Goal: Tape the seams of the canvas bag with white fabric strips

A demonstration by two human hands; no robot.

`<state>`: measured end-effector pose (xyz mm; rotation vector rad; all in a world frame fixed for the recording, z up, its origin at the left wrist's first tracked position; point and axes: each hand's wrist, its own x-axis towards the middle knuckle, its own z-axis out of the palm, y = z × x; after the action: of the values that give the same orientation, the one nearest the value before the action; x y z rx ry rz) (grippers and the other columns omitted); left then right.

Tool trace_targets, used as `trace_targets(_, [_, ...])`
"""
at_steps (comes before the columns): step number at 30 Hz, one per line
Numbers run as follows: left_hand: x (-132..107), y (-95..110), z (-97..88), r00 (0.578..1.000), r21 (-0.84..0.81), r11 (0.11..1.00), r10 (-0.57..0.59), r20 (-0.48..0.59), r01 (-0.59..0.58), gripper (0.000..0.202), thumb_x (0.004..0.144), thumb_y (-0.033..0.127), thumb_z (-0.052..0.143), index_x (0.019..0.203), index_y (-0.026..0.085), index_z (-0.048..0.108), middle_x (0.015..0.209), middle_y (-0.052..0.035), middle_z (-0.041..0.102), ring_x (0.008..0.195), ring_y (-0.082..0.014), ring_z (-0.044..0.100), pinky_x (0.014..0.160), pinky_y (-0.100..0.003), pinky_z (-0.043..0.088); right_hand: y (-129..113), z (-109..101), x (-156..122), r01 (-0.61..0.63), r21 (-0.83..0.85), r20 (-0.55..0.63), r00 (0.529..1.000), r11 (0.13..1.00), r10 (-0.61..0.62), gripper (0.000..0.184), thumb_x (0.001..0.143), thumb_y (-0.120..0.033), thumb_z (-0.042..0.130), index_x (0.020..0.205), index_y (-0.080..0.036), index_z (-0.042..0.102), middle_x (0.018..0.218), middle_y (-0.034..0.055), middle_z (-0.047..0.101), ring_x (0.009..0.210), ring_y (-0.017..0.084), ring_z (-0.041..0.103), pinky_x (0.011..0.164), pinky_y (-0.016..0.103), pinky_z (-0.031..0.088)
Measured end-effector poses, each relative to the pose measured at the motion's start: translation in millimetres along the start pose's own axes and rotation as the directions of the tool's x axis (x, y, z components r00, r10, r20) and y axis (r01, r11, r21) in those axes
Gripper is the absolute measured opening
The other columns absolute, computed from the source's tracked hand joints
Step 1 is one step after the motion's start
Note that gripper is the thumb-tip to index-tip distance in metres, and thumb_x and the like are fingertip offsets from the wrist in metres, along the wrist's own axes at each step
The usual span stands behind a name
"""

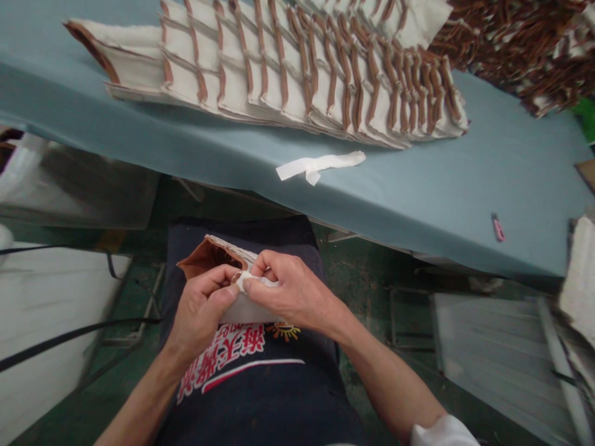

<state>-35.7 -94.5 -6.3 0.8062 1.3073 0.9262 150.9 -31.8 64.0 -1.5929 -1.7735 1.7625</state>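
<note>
Over my lap I hold a brown-and-white folded piece (199, 260), brown inside and pale outside, its opening facing up and left. My left hand (204, 300) pinches its near edge between thumb and fingers. Close beside it, my right hand (288, 288) is closed on the same edge, where a bit of white material (242, 280) shows between the fingertips. The two hands nearly touch. What exactly the right fingertips grip is partly hidden. Below them lies a dark apron (260, 396) with red and white lettering.
A long row of similar pale pieces with brown edges (288, 68) lies on the blue-covered table (418, 186). Nearer are a white strip (320, 166) and a small pink object (498, 228). A brown heap (520, 49) sits at back right. Clear plastic bins (83, 179) stand below.
</note>
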Motion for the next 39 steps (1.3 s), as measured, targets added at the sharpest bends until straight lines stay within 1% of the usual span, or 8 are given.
trace_targets(4, [-1.2, 5.5, 2.8, 0.999, 0.061, 0.998, 0.0, -0.049, 0.003, 0.028, 0.077, 0.046, 0.077, 0.077, 0.019, 0.079, 0.063, -0.0006, 0.068, 0.055, -0.0153, 0.053, 0.051, -0.024, 0.04, 3.9, 2.0, 2.8, 0.02, 0.004, 0.0, 1.0, 1.0, -0.02, 0.017, 0.092, -0.029, 0.072, 0.081, -0.023, 0.06, 0.068, -0.0074, 0.054, 0.063, 0.012, 0.047, 0.061, 0.027, 0.033])
trace_targets(10, [-6.4, 26.3, 13.3, 0.99, 0.171, 0.985, 0.031, -0.14, -0.007, 0.023, 0.074, 0.043, 0.073, 0.07, 0.02, 0.075, 0.058, 0.001, 0.068, 0.049, -0.014, 0.052, 0.046, -0.023, 0.036, 8.3, 5.5, 4.7, 0.013, 0.014, -0.009, 1.0, 1.0, -0.013, 0.019, 0.093, -0.035, 0.073, 0.084, -0.023, 0.061, 0.069, -0.0068, 0.058, 0.064, 0.012, 0.05, 0.059, 0.027, 0.034])
trace_targets(15, [-11.0, 39.6, 19.4, 0.978, 0.269, 0.963, 0.087, -0.192, -0.033, 0.022, 0.075, 0.042, 0.069, 0.069, 0.022, 0.073, 0.058, 0.0013, 0.069, 0.05, -0.0153, 0.055, 0.046, -0.024, 0.039, 14.6, 6.9, 4.9, 0.06, 0.093, -0.018, 0.998, 0.994, -0.059, 0.027, 0.097, -0.046, 0.071, 0.086, -0.023, 0.061, 0.07, -0.0062, 0.058, 0.063, 0.012, 0.049, 0.058, 0.025, 0.035])
trace_targets(18, [-11.3, 43.1, 22.1, 0.974, 0.332, 0.941, 0.132, -0.186, -0.064, 0.023, 0.077, 0.043, 0.066, 0.068, 0.022, 0.073, 0.058, 0.0005, 0.07, 0.049, -0.0166, 0.058, 0.046, -0.025, 0.041, 18.7, 7.5, 4.6, 0.082, 0.163, -0.017, 0.997, 0.983, -0.081, 0.029, 0.097, -0.048, 0.069, 0.085, -0.023, 0.06, 0.068, -0.0067, 0.055, 0.062, 0.012, 0.046, 0.056, 0.024, 0.034])
trace_targets(23, [-9.3, 43.4, 23.3, 0.977, 0.316, 0.947, 0.119, -0.175, -0.059, 0.024, 0.077, 0.044, 0.067, 0.07, 0.022, 0.073, 0.059, 0.0, 0.071, 0.048, -0.017, 0.059, 0.045, -0.025, 0.042, 22.2, 8.6, 4.4, 0.086, 0.198, -0.031, 0.996, 0.977, -0.081, 0.026, 0.097, -0.043, 0.069, 0.084, -0.023, 0.058, 0.068, -0.0072, 0.053, 0.061, 0.011, 0.044, 0.055, 0.023, 0.032])
trace_targets(30, [-9.7, 45.3, 23.5, 0.981, 0.321, 0.946, 0.109, -0.16, -0.053, 0.023, 0.074, 0.044, 0.067, 0.067, 0.023, 0.072, 0.058, -0.0006, 0.071, 0.049, -0.0174, 0.059, 0.045, -0.025, 0.042, 26.4, 7.8, 6.9, 0.018, 0.279, 0.048, 0.998, 0.96, -0.033, 0.028, 0.097, -0.045, 0.069, 0.084, -0.023, 0.057, 0.062, -0.01, 0.046, 0.054, 0.01, 0.038, 0.049, 0.024, 0.024])
trace_targets(36, [-8.5, 47.5, 25.1, 0.983, 0.331, 0.942, 0.116, -0.144, -0.063, 0.024, 0.075, 0.044, 0.066, 0.066, 0.023, 0.071, 0.058, -0.0003, 0.07, 0.049, -0.0176, 0.057, 0.045, -0.026, 0.041, 26.3, 8.4, 5.9, 0.059, 0.269, -0.005, 0.998, 0.961, -0.06, 0.024, 0.095, -0.04, 0.07, 0.084, -0.023, 0.057, 0.067, -0.0082, 0.049, 0.061, 0.011, 0.042, 0.054, 0.022, 0.032])
trace_targets(39, [-8.7, 45.5, 25.7, 0.979, 0.344, 0.934, 0.15, -0.141, -0.093, 0.023, 0.077, 0.042, 0.064, 0.066, 0.023, 0.071, 0.057, 0.0011, 0.067, 0.048, -0.0166, 0.054, 0.045, -0.026, 0.038, 25.9, 7.8, 6.4, 0.057, 0.26, -0.011, 0.998, 0.964, -0.056, 0.025, 0.095, -0.042, 0.071, 0.084, -0.023, 0.058, 0.068, -0.0079, 0.051, 0.061, 0.011, 0.043, 0.054, 0.022, 0.032])
